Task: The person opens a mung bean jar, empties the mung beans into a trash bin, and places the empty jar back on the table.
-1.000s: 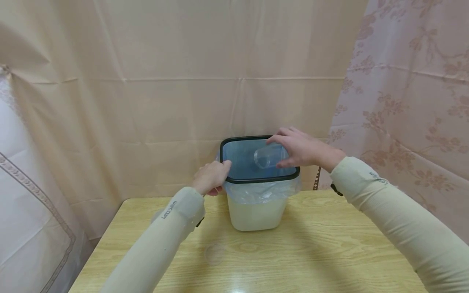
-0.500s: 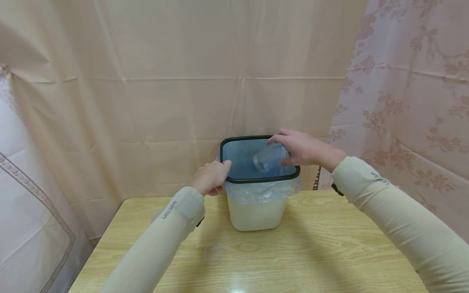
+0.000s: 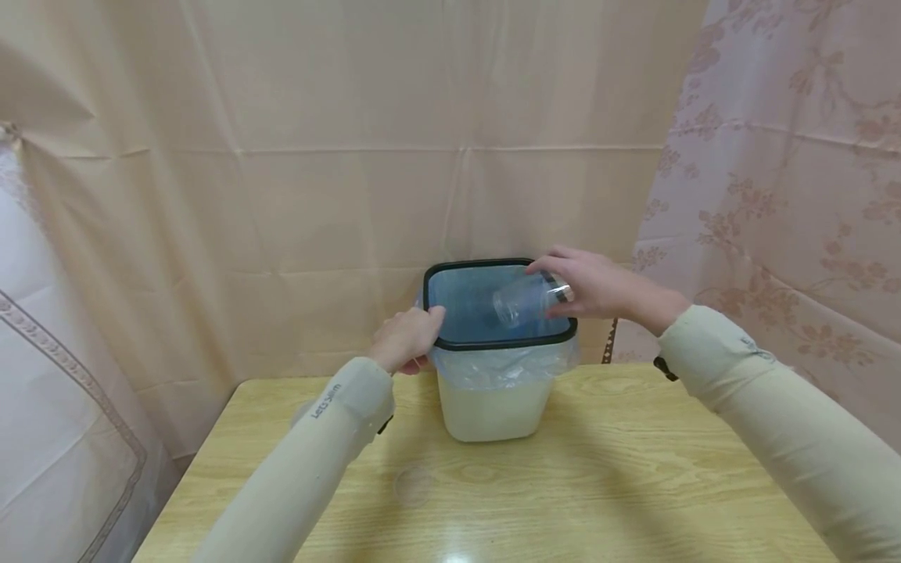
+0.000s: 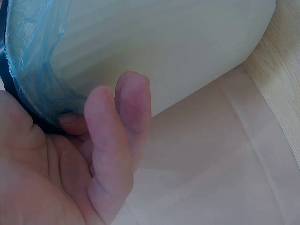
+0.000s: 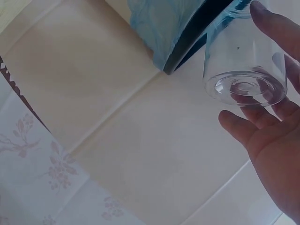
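Note:
A cream bin (image 3: 496, 410) stands on the table, lined with a bluish plastic bag (image 3: 507, 367) folded over its black rim (image 3: 507, 344). My left hand (image 3: 410, 338) grips the rim at its left side, thumb over the top. In the left wrist view, two fingers of the left hand (image 4: 110, 131) stick out beside the bin wall. My right hand (image 3: 598, 288) holds a clear cup (image 3: 521, 301) tilted over the bin's right side, its mouth facing down and left into the bin. In the right wrist view, the fingers and thumb surround the clear cup (image 5: 246, 56) near its base.
The wooden table (image 3: 605, 461) ends close behind the bin, where a beige curtain (image 3: 338, 195) hangs. A faint round outline (image 3: 413, 486) shows on the tabletop in front. Patterned cloth (image 3: 795, 195) hangs at the right.
My right hand has shifted a little to the right with the cup, and more of the cup's base shows. My left hand stays on the rim.

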`<action>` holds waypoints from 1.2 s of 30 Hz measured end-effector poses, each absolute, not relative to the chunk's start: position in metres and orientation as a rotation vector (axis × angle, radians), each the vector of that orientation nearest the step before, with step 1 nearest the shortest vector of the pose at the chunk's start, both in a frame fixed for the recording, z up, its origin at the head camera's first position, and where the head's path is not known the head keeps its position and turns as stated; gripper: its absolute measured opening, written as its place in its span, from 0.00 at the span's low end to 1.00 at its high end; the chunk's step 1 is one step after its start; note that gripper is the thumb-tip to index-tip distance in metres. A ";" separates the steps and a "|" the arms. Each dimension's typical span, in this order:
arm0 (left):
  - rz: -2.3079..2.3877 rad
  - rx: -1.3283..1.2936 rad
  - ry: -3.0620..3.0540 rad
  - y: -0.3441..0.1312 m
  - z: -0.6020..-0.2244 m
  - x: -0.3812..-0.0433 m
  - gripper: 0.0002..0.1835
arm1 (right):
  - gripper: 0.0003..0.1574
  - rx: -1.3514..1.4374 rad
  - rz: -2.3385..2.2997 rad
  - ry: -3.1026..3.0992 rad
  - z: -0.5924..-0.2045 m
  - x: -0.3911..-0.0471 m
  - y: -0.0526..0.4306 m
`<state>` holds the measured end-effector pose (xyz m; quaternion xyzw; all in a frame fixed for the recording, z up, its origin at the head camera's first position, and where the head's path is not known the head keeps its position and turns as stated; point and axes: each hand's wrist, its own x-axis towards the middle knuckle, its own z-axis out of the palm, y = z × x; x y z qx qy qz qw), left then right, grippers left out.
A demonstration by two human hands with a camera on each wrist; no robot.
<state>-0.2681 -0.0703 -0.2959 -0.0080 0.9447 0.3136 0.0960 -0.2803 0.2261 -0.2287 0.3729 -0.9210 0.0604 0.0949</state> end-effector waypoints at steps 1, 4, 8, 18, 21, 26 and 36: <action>0.930 -0.023 2.797 -0.070 -0.296 -0.268 0.32 | 0.41 1.100 0.187 -2.732 -0.229 -0.279 0.228; 0.927 -0.016 2.795 -0.071 -0.295 -0.267 0.32 | 0.41 1.076 0.218 -2.733 -0.229 -0.277 0.235; 0.921 -0.009 2.796 -0.071 -0.295 -0.267 0.32 | 0.41 1.052 0.280 -2.732 -0.229 -0.273 0.242; 0.943 -0.009 2.803 -0.070 -0.298 -0.269 0.30 | 0.43 0.935 0.398 -2.715 -0.232 -0.257 0.253; 0.951 -0.006 2.800 -0.071 -0.299 -0.269 0.30 | 0.42 0.909 0.425 -2.716 -0.233 -0.251 0.255; 0.946 -0.001 2.798 -0.071 -0.298 -0.269 0.31 | 0.43 0.902 0.403 -2.693 -0.237 -0.245 0.260; 0.918 -0.012 2.795 -0.070 -0.299 -0.271 0.32 | 0.41 0.836 0.530 -2.596 -0.243 -0.234 0.269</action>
